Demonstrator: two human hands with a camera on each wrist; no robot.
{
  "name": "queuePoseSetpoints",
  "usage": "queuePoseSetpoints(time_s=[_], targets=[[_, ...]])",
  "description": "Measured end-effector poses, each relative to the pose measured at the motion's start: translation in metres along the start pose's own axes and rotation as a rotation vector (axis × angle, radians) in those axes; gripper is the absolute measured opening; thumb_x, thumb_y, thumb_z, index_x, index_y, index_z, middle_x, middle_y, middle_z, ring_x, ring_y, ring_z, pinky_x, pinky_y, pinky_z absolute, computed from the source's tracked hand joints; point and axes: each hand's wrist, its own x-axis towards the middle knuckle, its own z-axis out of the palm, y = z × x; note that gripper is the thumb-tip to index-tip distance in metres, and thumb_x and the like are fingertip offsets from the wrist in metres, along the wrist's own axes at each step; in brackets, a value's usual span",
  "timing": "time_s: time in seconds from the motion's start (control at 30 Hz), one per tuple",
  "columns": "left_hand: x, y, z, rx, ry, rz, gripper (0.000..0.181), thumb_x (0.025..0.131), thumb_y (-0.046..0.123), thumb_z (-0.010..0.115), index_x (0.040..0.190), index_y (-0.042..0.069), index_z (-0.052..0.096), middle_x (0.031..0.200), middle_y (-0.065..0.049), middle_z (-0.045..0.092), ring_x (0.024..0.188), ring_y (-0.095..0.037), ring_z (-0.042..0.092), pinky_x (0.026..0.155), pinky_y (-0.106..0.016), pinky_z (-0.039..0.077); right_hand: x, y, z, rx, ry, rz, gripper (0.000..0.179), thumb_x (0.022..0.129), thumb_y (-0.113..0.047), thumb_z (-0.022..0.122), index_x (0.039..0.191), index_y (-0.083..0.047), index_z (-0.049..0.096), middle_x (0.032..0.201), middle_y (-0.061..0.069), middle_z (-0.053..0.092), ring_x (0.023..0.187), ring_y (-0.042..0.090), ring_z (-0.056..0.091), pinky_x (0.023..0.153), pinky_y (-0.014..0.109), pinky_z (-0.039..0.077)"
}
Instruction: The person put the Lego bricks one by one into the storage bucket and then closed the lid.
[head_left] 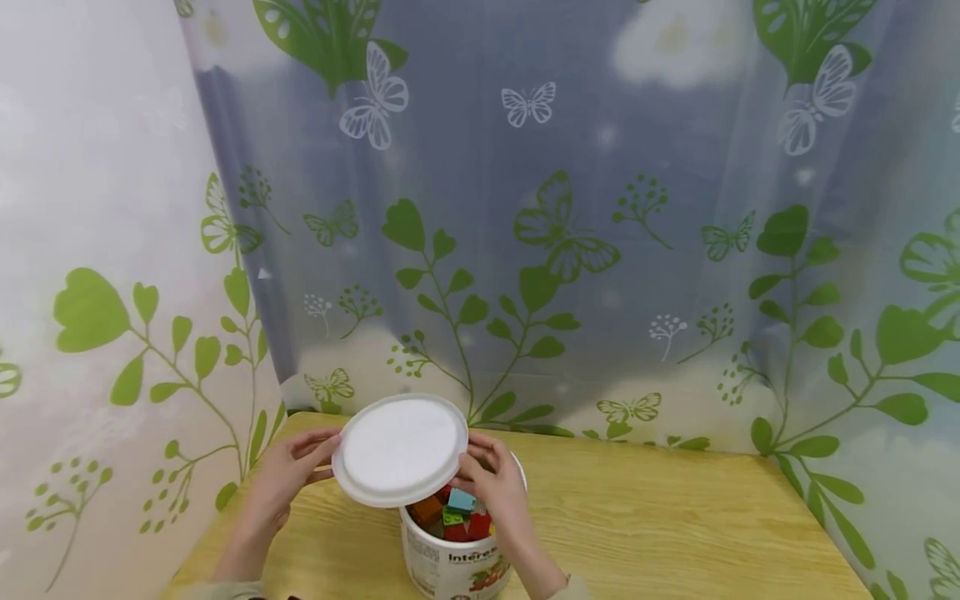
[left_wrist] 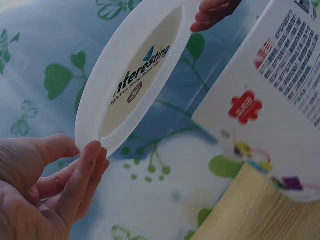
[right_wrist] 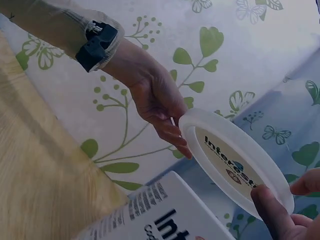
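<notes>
A round white lid [head_left: 401, 450] is held tilted above and to the left of a white bucket [head_left: 423, 557]. My left hand [head_left: 288, 477] pinches its left edge between thumb and fingers. At the right edge, my right hand [head_left: 497, 483] pinches the rim, close over the bucket's mouth. The head view shows the lid's plain white face. Both wrist views show its other face, with an "Interesting" label [left_wrist: 142, 75]. Inside the bucket are several colourful toy bricks [head_left: 454, 518], among them red, green, light blue and orange ones; the lid and right hand hide some.
The bucket stands near the front of a yellow wood-grain table [head_left: 637, 517]. Behind it hangs a blue-grey curtain [head_left: 465, 167] with green leaves and butterflies. A pale curtain [head_left: 112, 225] borders the left side.
</notes>
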Motion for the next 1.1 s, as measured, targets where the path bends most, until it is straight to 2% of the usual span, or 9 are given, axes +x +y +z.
queuePoseSetpoints(time_s=[0.17,0.3,0.57,0.77,0.93,1.1], targets=[[0.004,0.001,0.03,-0.028,-0.006,0.009,0.044,0.101,0.018,0.065,0.134,-0.011,0.058,0.123,-0.019,0.068,0.09,-0.009,0.071,0.079,-0.029,0.061,-0.002,-0.007,-0.028,-0.013,0.017,-0.024,0.049,0.102,-0.013,0.061,0.143,0.007,0.042,0.127,0.021,0.059,0.089,0.013,0.07,0.085,0.031,0.06],[0.005,0.002,0.052,-0.032,0.001,0.018,0.04,0.1,0.019,0.067,0.131,-0.005,0.062,0.125,-0.021,0.067,0.094,-0.013,0.071,0.079,-0.029,0.061,-0.004,-0.012,-0.048,-0.043,0.024,-0.03,0.051,0.102,-0.014,0.062,0.147,0.001,0.043,0.126,0.02,0.058,0.089,0.016,0.07,0.086,0.032,0.06],[0.001,-0.001,0.085,-0.029,-0.024,0.071,0.035,0.098,0.013,0.069,0.132,0.003,0.067,0.122,-0.022,0.068,0.093,-0.019,0.072,0.074,-0.031,0.062,-0.012,-0.015,-0.082,-0.109,0.068,-0.013,0.049,0.1,-0.015,0.064,0.147,-0.007,0.052,0.127,0.021,0.059,0.094,0.021,0.069,0.085,0.034,0.06],[-0.005,-0.002,0.095,-0.043,-0.022,0.082,0.033,0.097,0.011,0.07,0.129,0.004,0.07,0.119,-0.021,0.069,0.093,-0.019,0.073,0.073,-0.03,0.062,-0.018,-0.016,-0.092,-0.113,0.084,0.006,0.05,0.1,-0.019,0.066,0.147,-0.008,0.053,0.126,0.019,0.06,0.097,0.024,0.068,0.087,0.036,0.059],[-0.005,-0.005,0.098,-0.057,-0.013,0.085,0.032,0.098,0.014,0.068,0.129,0.004,0.07,0.128,-0.02,0.066,0.092,-0.017,0.073,0.074,-0.029,0.062,-0.021,-0.016,-0.094,-0.097,0.093,0.003,0.049,0.099,-0.016,0.066,0.146,-0.007,0.054,0.124,0.019,0.06,0.096,0.024,0.069,0.087,0.037,0.06],[-0.004,-0.008,0.097,-0.091,-0.006,0.139,0.031,0.102,0.01,0.062,0.13,-0.001,0.069,0.131,-0.022,0.065,0.089,-0.01,0.072,0.076,-0.028,0.061,-0.024,-0.018,-0.094,-0.095,0.094,0.001,0.05,0.099,-0.015,0.067,0.146,-0.005,0.054,0.123,0.018,0.061,0.095,0.024,0.069,0.086,0.037,0.06]])
